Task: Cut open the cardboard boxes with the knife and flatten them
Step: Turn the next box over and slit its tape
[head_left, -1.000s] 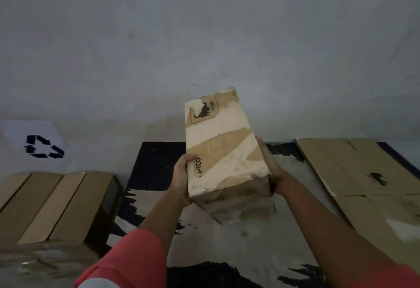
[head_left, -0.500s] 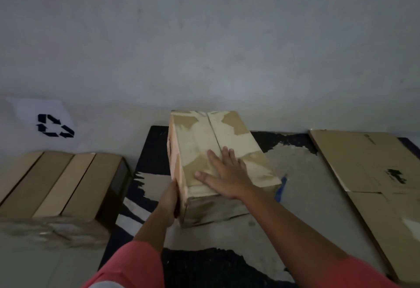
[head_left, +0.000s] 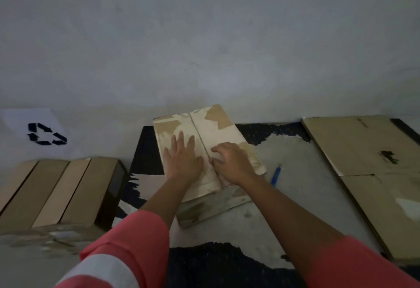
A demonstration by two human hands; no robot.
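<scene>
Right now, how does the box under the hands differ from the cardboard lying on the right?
The box is closed and full-height, with a seam along its top; the cardboard on the right lies opened flat. The box is pale with brown tape patches; the cardboard is plain brown with a dark mark. The left hand and right hand rest on the box; nothing touches the cardboard. Both are cardboard.

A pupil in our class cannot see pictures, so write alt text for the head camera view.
A person's left hand lies flat on a taped box on a mat, while the right hand curls its fingers at the box's centre seam. A blue knife lies on the mat right of the box, untouched; flattened cardboard lies further right.
</scene>
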